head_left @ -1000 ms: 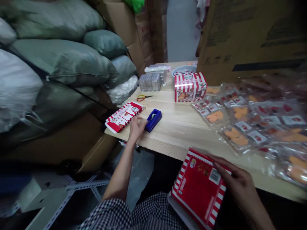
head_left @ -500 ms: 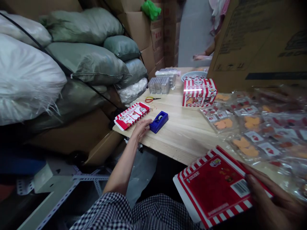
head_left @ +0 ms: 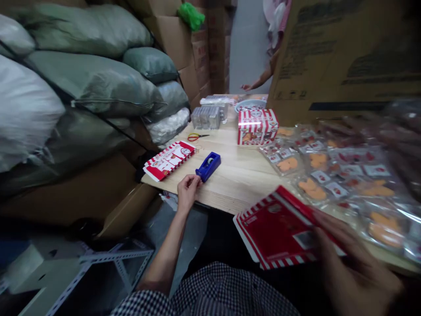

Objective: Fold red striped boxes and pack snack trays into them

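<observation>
My left hand point(head_left: 188, 189) is closed in a pinch at the near end of a blue tape dispenser point(head_left: 209, 166); whatever lies between its fingertips is too small to make out. At the lower right my right hand point(head_left: 357, 263) grips a red carton with striped edges point(head_left: 279, 230), held tilted in front of the table edge. Flat striped cartons point(head_left: 170, 161) lie at the table's left corner. Yellow-handled scissors point(head_left: 194, 137) rest behind the dispenser. An assembled striped box point(head_left: 257, 127) stands farther back.
Clear packets with orange pieces point(head_left: 317, 188) cover the right side of the table point(head_left: 230, 188). A large cardboard box point(head_left: 329, 57) stands behind them. Wrapped stacks point(head_left: 206, 117) and a bowl point(head_left: 250, 105) sit at the back, near another person's arm point(head_left: 263, 78). Sacks point(head_left: 95, 79) are piled left.
My left hand has closed its fingers and sits just in front of the dispenser's end. The carton in my right hand has turned and moved up and left. The view has shifted right.
</observation>
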A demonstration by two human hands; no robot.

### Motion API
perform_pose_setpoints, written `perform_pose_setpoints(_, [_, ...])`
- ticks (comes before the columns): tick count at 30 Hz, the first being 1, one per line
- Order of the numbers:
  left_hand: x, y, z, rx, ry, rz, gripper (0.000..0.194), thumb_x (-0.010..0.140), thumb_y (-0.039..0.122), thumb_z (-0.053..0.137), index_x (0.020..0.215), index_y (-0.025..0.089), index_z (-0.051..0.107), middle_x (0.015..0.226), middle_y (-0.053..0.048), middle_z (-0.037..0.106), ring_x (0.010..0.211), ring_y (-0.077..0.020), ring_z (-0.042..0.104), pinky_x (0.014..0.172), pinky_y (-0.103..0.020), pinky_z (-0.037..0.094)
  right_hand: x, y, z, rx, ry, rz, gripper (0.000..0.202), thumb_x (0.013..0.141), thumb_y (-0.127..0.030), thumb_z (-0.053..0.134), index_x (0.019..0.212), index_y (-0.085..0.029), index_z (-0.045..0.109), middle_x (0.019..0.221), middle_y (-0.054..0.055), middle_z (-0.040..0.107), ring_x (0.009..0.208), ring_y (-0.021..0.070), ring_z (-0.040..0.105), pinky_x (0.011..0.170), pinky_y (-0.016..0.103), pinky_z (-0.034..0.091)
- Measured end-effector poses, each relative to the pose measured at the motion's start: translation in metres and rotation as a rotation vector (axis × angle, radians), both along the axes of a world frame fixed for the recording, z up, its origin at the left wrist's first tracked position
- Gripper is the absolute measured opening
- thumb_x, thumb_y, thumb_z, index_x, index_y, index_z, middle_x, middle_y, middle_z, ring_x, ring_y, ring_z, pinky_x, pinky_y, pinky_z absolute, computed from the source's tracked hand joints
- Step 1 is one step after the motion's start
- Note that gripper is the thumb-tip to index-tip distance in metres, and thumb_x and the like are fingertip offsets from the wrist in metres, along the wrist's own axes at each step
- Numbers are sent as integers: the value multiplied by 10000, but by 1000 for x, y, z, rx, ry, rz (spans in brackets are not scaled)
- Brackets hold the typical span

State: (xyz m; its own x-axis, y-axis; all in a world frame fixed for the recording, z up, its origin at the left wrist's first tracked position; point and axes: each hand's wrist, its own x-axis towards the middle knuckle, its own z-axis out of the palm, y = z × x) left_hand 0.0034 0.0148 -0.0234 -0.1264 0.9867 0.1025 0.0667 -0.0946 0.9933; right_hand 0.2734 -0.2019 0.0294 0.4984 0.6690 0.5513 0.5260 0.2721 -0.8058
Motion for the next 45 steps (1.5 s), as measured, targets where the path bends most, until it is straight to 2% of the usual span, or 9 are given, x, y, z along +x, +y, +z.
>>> perform_pose_setpoints(6, [60, -117, 71, -92, -285, -353, 326, 852, 274, 726, 1166, 187, 702, 717, -8, 700, 638, -114, 647, 692, -235, 538, -40, 9, -10, 52, -143, 209, 398, 884, 14, 606, 1191, -229, 678, 1283, 90, 661, 1143, 250, 658, 946, 439, 573])
perform_pose_setpoints(11, [84, -144, 71, -282, -451, -447, 815, 826, 245, 768, 1525, 221, 350, 721, 4, 714, 606, -98, 646, 674, -209, 539, -53, 8, -26, 67, -208, 266, 456, 884, 46, 585, 1256, -215, 621, 1344, 116, 618, 1182, 239, 640, 958, 428, 581])
perform_pose_setpoints(18, [84, -136, 47, -408, -437, -453, 829, 820, 320, 776, 1504, 178, 330, 728, -26, 730, 626, -139, 690, 690, -255, 565, -45, 12, -26, -72, -219, 380, 599, 944, 7, 502, 1475, -268, 464, 1325, 113, 576, 1231, 210, 575, 1000, 392, 547])
perform_pose_setpoints(21, [85, -131, 41, -397, -303, -486, 834, 840, 369, 745, 1520, 196, 294, 738, -25, 724, 608, -151, 680, 636, -249, 532, -40, 16, -24, -114, -184, 406, 546, 967, -22, 476, 1425, -314, 532, 1303, 89, 556, 1219, 190, 568, 1006, 361, 528])
perform_pose_setpoints(25, [81, -114, 31, -172, 111, -390, 691, 767, 397, 803, 1379, 227, 529, 665, 48, 583, 589, -114, 540, 622, -224, 445, -33, 18, -14, -203, -15, 367, 415, 986, -97, 497, 1295, -329, 648, 1202, 55, 613, 1115, 171, 612, 949, 326, 522])
perform_pose_setpoints(29, [76, -94, 24, 12, 340, -425, 436, 748, 372, 814, 1140, 219, 700, 879, -12, 616, 787, -150, 550, 738, -248, 441, -26, 21, -10, -212, 179, 222, 267, 978, -201, 569, 1159, -317, 726, 1114, 43, 661, 1076, 192, 625, 921, 344, 508])
perform_pose_setpoints(35, [80, -68, 24, -106, 240, -817, 334, 893, 410, 654, 1128, 187, 735, 960, -63, 722, 805, -180, 615, 750, -275, 472, 3, 26, -25, -189, 353, 120, 198, 969, -308, 591, 1093, -270, 740, 1349, 76, 615, 1291, 252, 542, 1102, 446, 408])
perform_pose_setpoints(41, [111, -25, 19, -102, 232, -968, 374, 910, 433, 608, 1179, 205, 730, 1160, -85, 729, 1000, -247, 670, 851, -312, 510, 33, 41, -43, -169, 628, 323, 211, 915, -401, 663, 1060, -250, 688, 1290, 84, 678, 1210, 256, 633, 1055, 432, 483])
perform_pose_setpoints(45, [139, 26, 6, -25, 433, -898, 414, 881, 483, 610, 1094, 161, 761, 1066, -90, 764, 954, -272, 680, 826, -323, 506, 56, 58, -79, -208, 501, 123, 491, 830, -521, 698, 1224, -243, 606, 1250, 105, 682, 1150, 246, 660, 983, 419, 528])
